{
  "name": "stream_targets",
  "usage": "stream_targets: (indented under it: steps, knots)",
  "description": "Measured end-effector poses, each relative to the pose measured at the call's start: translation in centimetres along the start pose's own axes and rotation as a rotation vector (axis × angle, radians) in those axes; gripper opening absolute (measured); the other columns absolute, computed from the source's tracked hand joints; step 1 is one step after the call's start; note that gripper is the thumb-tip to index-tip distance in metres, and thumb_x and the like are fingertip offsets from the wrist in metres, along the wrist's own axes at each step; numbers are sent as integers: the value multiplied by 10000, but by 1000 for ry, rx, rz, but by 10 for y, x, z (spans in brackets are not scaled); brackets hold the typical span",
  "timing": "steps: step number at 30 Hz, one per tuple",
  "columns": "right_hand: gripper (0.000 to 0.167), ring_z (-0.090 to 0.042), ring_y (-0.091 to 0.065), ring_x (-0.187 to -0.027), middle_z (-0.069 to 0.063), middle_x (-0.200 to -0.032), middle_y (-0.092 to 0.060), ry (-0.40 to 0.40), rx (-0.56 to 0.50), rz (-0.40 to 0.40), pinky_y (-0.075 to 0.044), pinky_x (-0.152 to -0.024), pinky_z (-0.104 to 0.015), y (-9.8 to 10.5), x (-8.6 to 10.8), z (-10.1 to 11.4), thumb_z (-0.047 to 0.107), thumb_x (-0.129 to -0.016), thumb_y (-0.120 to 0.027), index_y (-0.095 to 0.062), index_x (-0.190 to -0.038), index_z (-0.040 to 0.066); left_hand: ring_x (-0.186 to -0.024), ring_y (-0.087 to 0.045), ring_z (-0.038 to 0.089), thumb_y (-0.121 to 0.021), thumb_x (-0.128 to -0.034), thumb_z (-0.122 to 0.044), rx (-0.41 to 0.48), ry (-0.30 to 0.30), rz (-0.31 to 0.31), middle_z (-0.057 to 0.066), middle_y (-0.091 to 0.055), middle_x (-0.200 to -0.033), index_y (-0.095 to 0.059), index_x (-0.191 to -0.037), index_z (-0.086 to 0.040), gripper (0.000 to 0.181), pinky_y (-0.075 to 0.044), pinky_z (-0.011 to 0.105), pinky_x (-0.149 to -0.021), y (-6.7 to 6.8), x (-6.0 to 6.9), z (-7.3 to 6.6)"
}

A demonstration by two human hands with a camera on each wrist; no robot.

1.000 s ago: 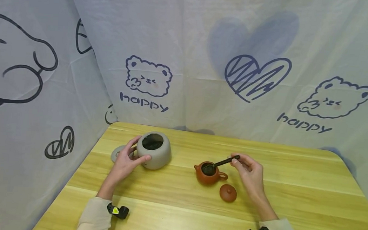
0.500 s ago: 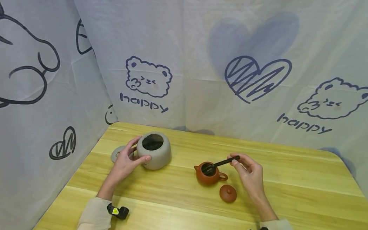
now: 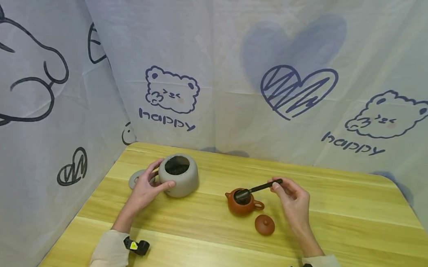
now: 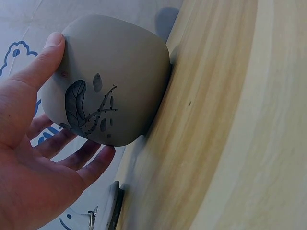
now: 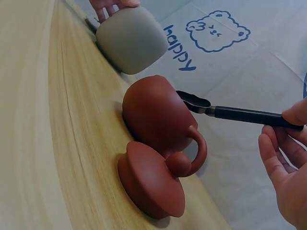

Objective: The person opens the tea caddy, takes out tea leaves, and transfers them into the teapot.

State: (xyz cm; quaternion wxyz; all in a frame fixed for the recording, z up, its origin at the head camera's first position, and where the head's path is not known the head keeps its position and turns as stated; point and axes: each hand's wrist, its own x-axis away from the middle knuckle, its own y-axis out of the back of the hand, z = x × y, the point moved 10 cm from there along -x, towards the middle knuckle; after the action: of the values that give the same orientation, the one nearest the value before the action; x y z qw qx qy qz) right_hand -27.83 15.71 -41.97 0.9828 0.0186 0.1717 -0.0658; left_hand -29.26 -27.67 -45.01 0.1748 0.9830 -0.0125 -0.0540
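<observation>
My left hand point(image 3: 146, 190) grips the side of a grey tea canister point(image 3: 185, 183), its thumb and fingers spread round the wall. Dark contents show through the canister's open mouth, and a leaf pattern marks its side in the left wrist view. By its end, my right hand point(image 3: 293, 201) pinches the dark handle of a tea scoop point(image 3: 264, 186). The scoop's head tilts into the mouth of a small reddish-brown clay teapot point(image 3: 239, 208). Dark matter is visible inside the teapot. The teapot's round lid point(image 3: 265, 225) lies on the table close to its handle.
The canister's grey lid point(image 3: 134, 178) lies on the table behind my left hand, partly hidden. All of it stands on a wooden table point(image 3: 193, 238). A printed white cloth point(image 3: 230, 110) hangs behind the table and along its left side.
The right hand has moved slightly right and the scoop's head has turned over and lifted a little at the teapot's mouth. The left hand and canister stay put.
</observation>
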Motion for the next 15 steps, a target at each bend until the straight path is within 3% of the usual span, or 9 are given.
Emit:
stream_targets:
  steps: [7, 15]
  knots:
    - [184, -190, -752, -805, -193, -995, -752, -26, -75, -53, -619, -782, -313, 4, -1, -3, 1, -964, -700, -710, -1092, -131, -1469, -347, 410, -825, -902, -213, -6, 2, 4, 146, -345, -1617, -314, -1610, -159, 875, -328, 579, -1178, -1, 0, -3]
    - [229, -182, -759, -790, -131, -977, -759, 6, -186, -89, -624, -758, -332, -5, -3, 5, -30, -958, -693, -674, -1128, -182, -1461, -362, 405, -833, -896, -235, -9, 1, -4, 131, -353, -1615, -333, -1601, -170, 867, -343, 570, -1172, -1, 1, -1]
